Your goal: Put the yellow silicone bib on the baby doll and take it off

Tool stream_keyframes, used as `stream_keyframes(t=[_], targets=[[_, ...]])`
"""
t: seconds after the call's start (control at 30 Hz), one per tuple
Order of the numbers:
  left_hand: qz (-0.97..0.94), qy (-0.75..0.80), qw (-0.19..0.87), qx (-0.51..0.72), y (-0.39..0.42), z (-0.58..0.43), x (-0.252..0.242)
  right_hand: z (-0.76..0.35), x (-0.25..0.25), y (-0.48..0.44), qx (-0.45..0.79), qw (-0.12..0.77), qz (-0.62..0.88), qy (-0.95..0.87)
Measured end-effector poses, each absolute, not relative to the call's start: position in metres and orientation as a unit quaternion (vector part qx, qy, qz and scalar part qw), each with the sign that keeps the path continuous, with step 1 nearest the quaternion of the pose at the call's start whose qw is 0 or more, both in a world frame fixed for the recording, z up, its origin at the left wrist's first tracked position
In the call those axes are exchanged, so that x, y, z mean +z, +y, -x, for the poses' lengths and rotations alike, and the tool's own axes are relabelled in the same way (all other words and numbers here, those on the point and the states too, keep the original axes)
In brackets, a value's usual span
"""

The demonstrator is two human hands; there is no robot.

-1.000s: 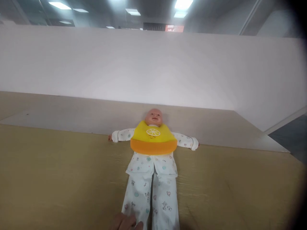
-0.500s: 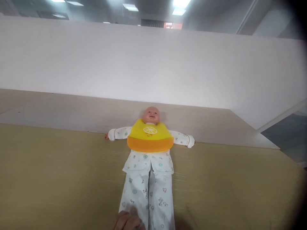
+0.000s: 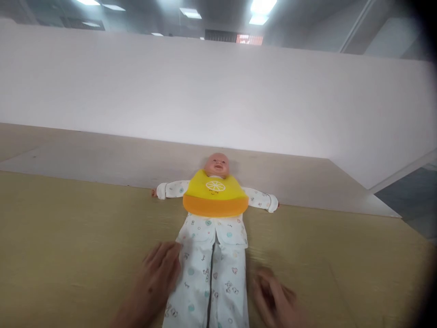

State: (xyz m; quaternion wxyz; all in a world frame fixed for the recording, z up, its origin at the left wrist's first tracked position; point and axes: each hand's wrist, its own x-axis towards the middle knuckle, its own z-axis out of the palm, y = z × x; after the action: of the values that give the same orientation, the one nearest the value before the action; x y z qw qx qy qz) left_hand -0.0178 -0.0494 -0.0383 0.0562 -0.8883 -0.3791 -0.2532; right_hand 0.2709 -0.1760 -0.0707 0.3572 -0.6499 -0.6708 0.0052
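Note:
A baby doll (image 3: 217, 165) lies on its back with both arms stretched sideways. It wears a white printed top (image 3: 198, 228), matching white trousers (image 3: 227, 278) and a yellow bib (image 3: 215, 187) with an orange pocket along its lower edge. My left hand (image 3: 157, 273) is beside the doll's hip, back upward, fingers stretched toward the hem of the top; whether it touches the cloth is unclear. On the other side of the trousers, my right hand (image 3: 275, 294) is above the table with fingers curled in, somewhat blurred, and nothing visible in it. The doll's feet are out of view.
The doll lies on a tan tabletop (image 3: 85, 228). Behind its head and shoulders is a paler grey-beige strip (image 3: 102, 155), bounded by a white partition (image 3: 205, 91). Ceiling lights (image 3: 263, 6) show above the partition. Dark floor (image 3: 409, 196) appears at the right.
Only one hand showed at the bottom edge, over the trousers; now both hands are in view, one on each side of the legs. The doll has stayed in place.

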Motion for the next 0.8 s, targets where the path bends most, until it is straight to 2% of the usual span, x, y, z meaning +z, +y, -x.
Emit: stream_keyframes(t=[0.17,0.33,0.67,0.8], targets=[[0.855,-0.501,0.061,-0.12,-0.011,0.007,-0.036,-0.288,-0.074,-0.128,-0.041,0.25,0.703,-0.664],[0.858,-0.513,-0.008,-0.032,-0.008,0.0,-0.036,-0.289,-0.082,-0.105,-0.063,0.19,0.726,-0.658],[0.815,-0.566,-0.112,-0.054,-0.003,-0.003,-0.046,-0.286,-0.094,-0.1,-0.135,0.217,0.709,-0.657],[0.812,-0.559,-0.145,-0.081,-0.004,-0.002,-0.046,-0.288,-0.08,-0.104,-0.121,0.254,0.679,-0.678]])
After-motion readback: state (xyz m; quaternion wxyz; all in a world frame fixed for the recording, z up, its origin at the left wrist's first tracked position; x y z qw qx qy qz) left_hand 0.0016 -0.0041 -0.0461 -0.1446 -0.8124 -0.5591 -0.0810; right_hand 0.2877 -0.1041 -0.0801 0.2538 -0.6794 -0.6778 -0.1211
